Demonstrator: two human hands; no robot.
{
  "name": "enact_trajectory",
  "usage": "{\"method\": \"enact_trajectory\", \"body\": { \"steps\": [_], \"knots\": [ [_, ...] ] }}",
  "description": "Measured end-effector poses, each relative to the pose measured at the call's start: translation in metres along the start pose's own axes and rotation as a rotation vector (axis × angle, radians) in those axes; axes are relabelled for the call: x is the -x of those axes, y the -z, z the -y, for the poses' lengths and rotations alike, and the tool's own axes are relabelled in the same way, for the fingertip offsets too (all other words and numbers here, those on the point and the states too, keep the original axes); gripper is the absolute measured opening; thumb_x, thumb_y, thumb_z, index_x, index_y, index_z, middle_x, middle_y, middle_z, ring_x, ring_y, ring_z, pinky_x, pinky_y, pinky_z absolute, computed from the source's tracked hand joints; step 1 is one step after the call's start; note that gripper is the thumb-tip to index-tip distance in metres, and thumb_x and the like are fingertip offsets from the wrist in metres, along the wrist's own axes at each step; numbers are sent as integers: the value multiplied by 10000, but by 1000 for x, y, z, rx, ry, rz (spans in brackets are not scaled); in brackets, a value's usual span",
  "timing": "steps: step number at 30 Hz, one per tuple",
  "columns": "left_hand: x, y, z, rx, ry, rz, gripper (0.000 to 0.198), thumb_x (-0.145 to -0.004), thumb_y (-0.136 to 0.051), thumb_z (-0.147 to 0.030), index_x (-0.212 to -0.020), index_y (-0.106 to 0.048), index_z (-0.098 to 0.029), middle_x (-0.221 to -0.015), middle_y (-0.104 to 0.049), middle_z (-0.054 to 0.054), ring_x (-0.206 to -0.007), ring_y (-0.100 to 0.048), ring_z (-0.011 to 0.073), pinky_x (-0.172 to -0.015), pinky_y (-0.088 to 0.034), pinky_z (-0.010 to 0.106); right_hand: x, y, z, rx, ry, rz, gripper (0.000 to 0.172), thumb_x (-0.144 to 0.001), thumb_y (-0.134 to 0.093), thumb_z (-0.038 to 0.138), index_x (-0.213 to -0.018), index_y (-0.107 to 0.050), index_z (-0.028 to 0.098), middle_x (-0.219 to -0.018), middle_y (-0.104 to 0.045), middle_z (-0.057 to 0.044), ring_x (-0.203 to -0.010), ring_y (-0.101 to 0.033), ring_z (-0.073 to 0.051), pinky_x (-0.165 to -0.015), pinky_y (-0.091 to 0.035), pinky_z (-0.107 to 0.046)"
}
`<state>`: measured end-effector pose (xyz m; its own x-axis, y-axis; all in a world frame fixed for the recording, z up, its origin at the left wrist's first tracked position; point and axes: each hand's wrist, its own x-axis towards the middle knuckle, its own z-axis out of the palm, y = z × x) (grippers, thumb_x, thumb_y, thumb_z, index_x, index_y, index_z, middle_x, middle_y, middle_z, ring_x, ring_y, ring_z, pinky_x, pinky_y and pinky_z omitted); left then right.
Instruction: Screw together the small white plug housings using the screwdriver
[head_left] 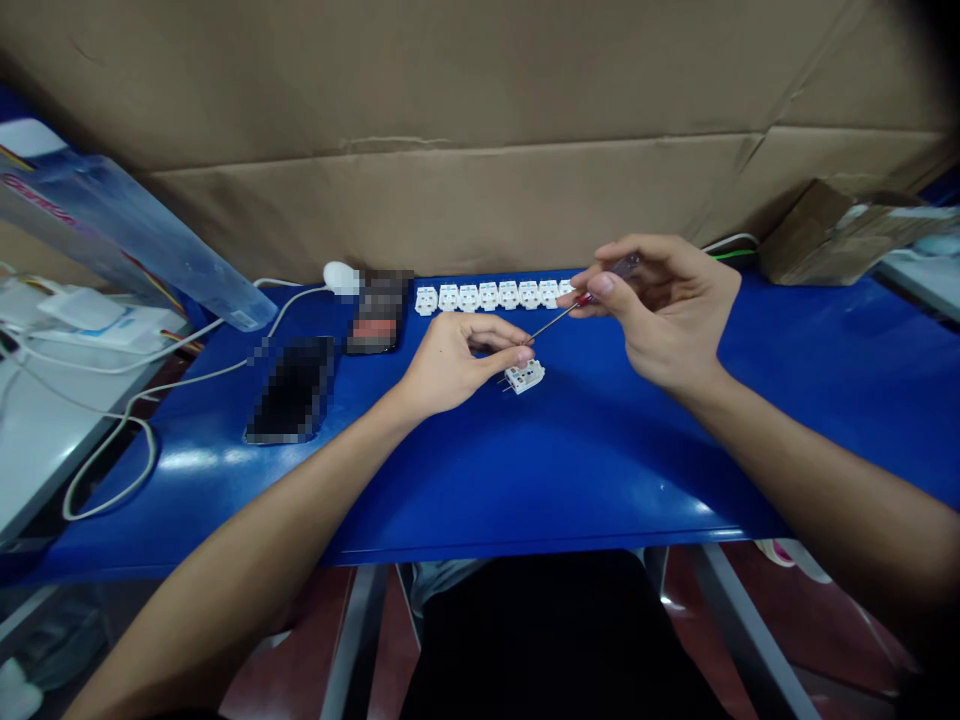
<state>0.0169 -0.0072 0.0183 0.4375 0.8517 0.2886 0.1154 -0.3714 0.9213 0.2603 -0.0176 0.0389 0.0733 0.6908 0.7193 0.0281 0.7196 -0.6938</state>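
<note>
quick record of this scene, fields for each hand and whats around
right hand: pinches a precision screwdriver
left hand: fingertips at a white plastic connector, grip unclear
row: matching white connectors, lined up along the far edge
surface: blue table
backdrop: cardboard sheet

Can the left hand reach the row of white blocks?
Probably yes. The left hand is just in front of the white blocks, and nothing stands between them. It would only need to move a little way across the blue table.
</note>
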Motion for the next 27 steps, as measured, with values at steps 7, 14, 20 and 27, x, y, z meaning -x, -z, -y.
{"method": "enact_trajectory", "body": {
  "steps": [7, 14, 20, 27],
  "knots": [
    [0, -2, 2, 130, -21, 17, 269, -920, -972, -436, -1049, -893, -213, -971, -906, 81, -920, -892, 247, -895, -743, 385, -5, 3, 2, 16, 13, -29, 245, -957, -949, 466, -1141, -844, 344, -951, -890, 3, -824, -893, -243, -742, -814, -412],
    [-4, -2, 5, 14, -116, -87, 241, -898, -976, -421, -977, -886, -212, -898, -863, 47, -781, -791, 166, -724, -661, 292, -5, 3, 1, -12, -14, -43, 319, -925, -962, 546, -1117, -838, 323, -974, -891, -14, -840, -899, -245, -759, -814, -404],
    [-3, -3, 6, 54, -64, -88, 226, -894, -968, -395, -996, -872, -217, -912, -883, 51, -820, -847, 193, -749, -693, 311, -4, 2, 3, -7, -17, -49, 328, -921, -961, 564, -1109, -835, 327, -977, -888, -13, -835, -895, -244, -777, -816, -413],
    [-1, -5, 3, 170, 21, -89, 351, -843, -1015, -488, -1010, -861, -221, -1025, -911, 93, -952, -904, 276, -910, -767, 439, -2, 1, 5, 6, -53, -49, 331, -929, -945, 588, -1105, -812, 340, -998, -884, -22, -894, -900, -273, -837, -823, -476]
  ]
}}
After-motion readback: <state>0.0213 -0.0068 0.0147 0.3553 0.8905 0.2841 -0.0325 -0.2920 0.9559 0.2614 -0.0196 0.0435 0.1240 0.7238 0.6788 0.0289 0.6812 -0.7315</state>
